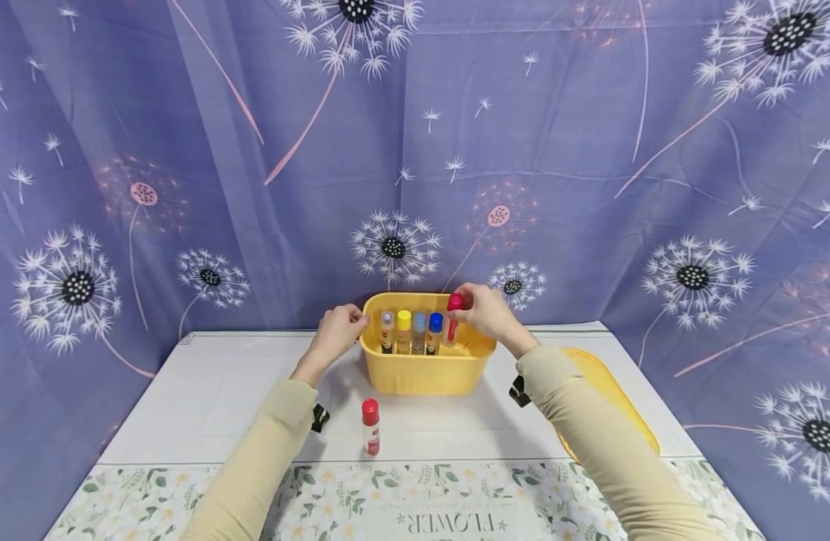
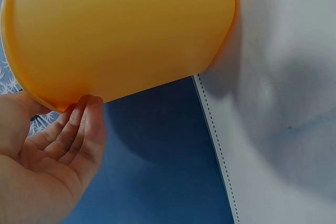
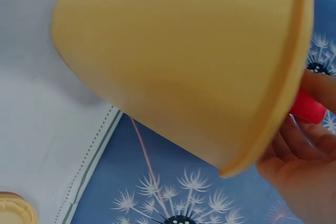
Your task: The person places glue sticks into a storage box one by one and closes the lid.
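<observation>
A yellow plastic bin [image 1: 422, 374] stands on the table against the curtain. My left hand [image 1: 340, 329] pinches its left rim between thumb and fingers; in the left wrist view that hand [image 2: 58, 156] is at the bin's edge. Inside the bin's right part, my right hand [image 1: 484, 309] holds a pinkish-red-capped glue stick [image 1: 452, 324] upright. Only its cap [image 3: 308, 107] shows past the rim in the right wrist view. Left of it stand several similar tubes, with a blue cap [image 1: 435, 323], a greyish-blue cap [image 1: 419, 323], a yellow cap [image 1: 404, 321] and a pale cap [image 1: 388, 318].
A red-capped glue stick [image 1: 371, 428] stands upright on the white tabletop in front of the bin. The yellow lid [image 1: 607, 383] lies at the right, partly behind my right forearm. A flowered cloth border [image 1: 415, 488] runs along the near side.
</observation>
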A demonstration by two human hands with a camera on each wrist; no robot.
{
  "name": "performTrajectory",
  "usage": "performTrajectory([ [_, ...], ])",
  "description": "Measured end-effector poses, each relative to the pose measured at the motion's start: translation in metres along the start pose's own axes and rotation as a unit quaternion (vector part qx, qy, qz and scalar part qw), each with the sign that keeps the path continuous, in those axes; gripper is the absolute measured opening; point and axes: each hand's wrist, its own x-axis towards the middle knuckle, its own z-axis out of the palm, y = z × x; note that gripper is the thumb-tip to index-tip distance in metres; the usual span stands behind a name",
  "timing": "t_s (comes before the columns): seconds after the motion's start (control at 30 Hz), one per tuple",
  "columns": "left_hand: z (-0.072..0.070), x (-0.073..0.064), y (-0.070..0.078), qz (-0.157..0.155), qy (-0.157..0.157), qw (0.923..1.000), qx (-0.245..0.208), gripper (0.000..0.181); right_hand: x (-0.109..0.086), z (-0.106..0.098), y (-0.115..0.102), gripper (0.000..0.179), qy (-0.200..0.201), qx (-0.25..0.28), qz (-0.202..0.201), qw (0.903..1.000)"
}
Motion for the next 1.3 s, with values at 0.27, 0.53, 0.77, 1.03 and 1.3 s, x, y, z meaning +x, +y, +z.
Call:
performTrajectory([
  [0.27,0.001,0.0,0.0,-0.001,-0.004,1.0,0.005,0.021,0.002,0.01,0.007,0.025,0.001,-0.052,0.009,0.9986],
  [0.53,0.0,-0.001,0.003,-0.005,-0.004,1.0,0.005,0.02,0.004,0.017,0.011,0.021,-0.009,-0.071,0.022,0.9972],
  [0.77,0.0,0.0,0.003,-0.008,-0.003,1.0,0.004,0.02,0.006,0.02,0.01,0.017,-0.02,-0.074,0.044,0.9961],
  [1.03,0.0,0.0,0.002,-0.004,-0.002,1.0,0.009,0.02,0.008,0.024,0.007,0.015,-0.029,-0.093,0.042,0.9943],
  [1.3,-0.001,0.0,0.001,-0.001,-0.001,1.0,0.009,0.02,0.01,0.029,0.008,0.015,-0.03,-0.115,0.026,0.9926],
])
